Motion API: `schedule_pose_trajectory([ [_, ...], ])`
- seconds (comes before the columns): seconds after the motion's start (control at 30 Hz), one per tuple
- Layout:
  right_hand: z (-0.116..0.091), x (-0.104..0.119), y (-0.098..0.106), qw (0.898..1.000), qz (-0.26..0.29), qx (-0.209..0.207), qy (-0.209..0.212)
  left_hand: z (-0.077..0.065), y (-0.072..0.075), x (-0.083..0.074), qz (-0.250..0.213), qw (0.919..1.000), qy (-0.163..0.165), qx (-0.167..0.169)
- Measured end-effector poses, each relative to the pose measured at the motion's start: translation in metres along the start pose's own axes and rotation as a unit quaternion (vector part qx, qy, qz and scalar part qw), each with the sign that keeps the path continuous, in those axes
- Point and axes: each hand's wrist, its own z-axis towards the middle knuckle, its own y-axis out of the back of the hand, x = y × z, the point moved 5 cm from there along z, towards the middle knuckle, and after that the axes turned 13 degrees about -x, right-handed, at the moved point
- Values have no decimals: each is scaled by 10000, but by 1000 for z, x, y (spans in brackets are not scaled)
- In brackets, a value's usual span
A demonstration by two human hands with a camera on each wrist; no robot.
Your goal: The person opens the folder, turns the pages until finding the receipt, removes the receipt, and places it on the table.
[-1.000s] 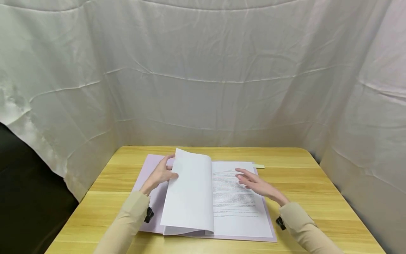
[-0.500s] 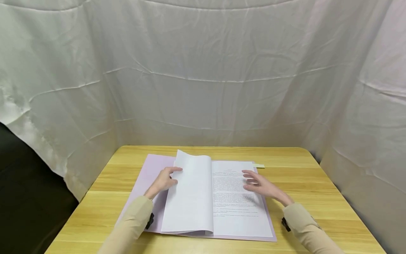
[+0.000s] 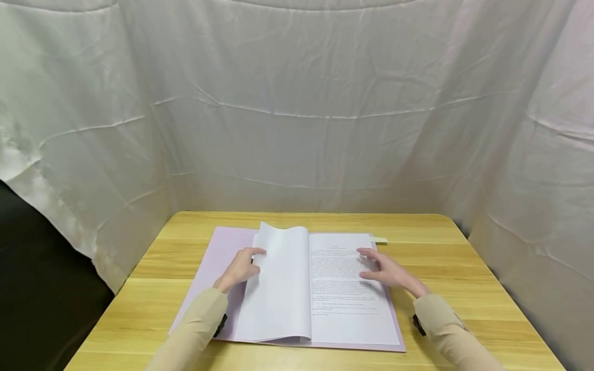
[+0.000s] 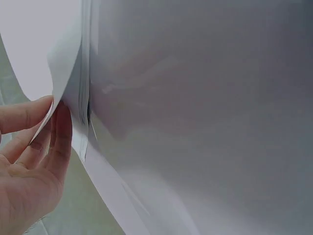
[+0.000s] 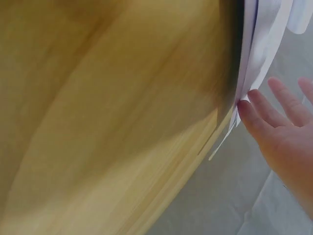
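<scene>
A lilac folder (image 3: pixel 227 242) lies spread on the table, with white sheets inside. The turned white sheet (image 3: pixel 280 288) curves over to the left, its far corner raised. At that sheet's left edge is my left hand (image 3: pixel 240 267); in the left wrist view the left hand (image 4: pixel 34 156) pinches the sheet's edge, fingers on both sides of it. A printed page (image 3: pixel 343 288) lies flat on the right. Over the right part of this page, my right hand (image 3: pixel 389 270) spreads its fingers and grips nothing. In the right wrist view the right hand (image 5: pixel 283 122) is beside the folder's edge.
A pale yellow-green tab (image 3: pixel 379 240) sticks out past the folder's upper right edge. The wooden table (image 3: pixel 464 288) extends on both sides. Grey-white curtains (image 3: pixel 297 113) hang behind and at the sides. Something black (image 3: pixel 37 288) is at the lower left.
The turned sheets have settled lower to the left, and my left hand has shifted slightly down and right along their edge. My right hand has moved slightly right, its fingers spreading.
</scene>
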Motion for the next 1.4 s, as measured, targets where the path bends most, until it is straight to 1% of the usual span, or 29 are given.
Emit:
schedule_pose_trajectory([
  [0.07, 3, -3, 0, 10000, -30, -54, 23, 0, -1, 1, 116, 9999, 45, -76],
  [0.17, 9, -5, 2, 9998, -112, -150, 80, 0, -3, 1, 266, 9994, 14, -206],
  [0.23, 13, -6, 3, 9995, -204, -217, 114, -1, -5, 0, 354, 9991, -2, -231],
  [0.3, 17, -7, 4, 9993, -259, -272, 79, -2, -7, 0, 379, 9991, -1, -169],
  [0.37, 22, -9, 5, 9990, -323, -313, 32, -3, -10, -1, 425, 9990, 82, -84],
  [0.5, 31, -13, 8, 9986, -335, -404, -87, -5, -14, -2, 710, 9974, 117, 90],
  [0.63, 40, -20, 11, 9971, -376, -631, -189, -6, -18, -5, 1060, 9942, -44, 171],
  [0.77, 46, -29, 13, 9951, -464, -765, -423, -7, -20, -6, 1251, 9917, -237, 191],
  [0.87, 49, -34, 13, 9940, -513, -782, -570, -8, -21, -6, 1295, 9909, -283, 248],
  [1.03, 55, -37, 13, 9926, -542, -826, -704, -10, -21, -4, 1255, 9912, -162, 398],
  [1.2, 60, -41, 10, 9918, -546, -752, -873, -11, -22, -2, 1152, 9922, -123, 468],
  [1.33, 65, -41, 10, 9923, -663, -710, -771, -11, -21, -2, 1158, 9920, -185, 459],
  [1.4, 69, -41, 10, 9922, -719, -721, -718, -11, -20, -2, 1215, 9913, -267, 427],
])
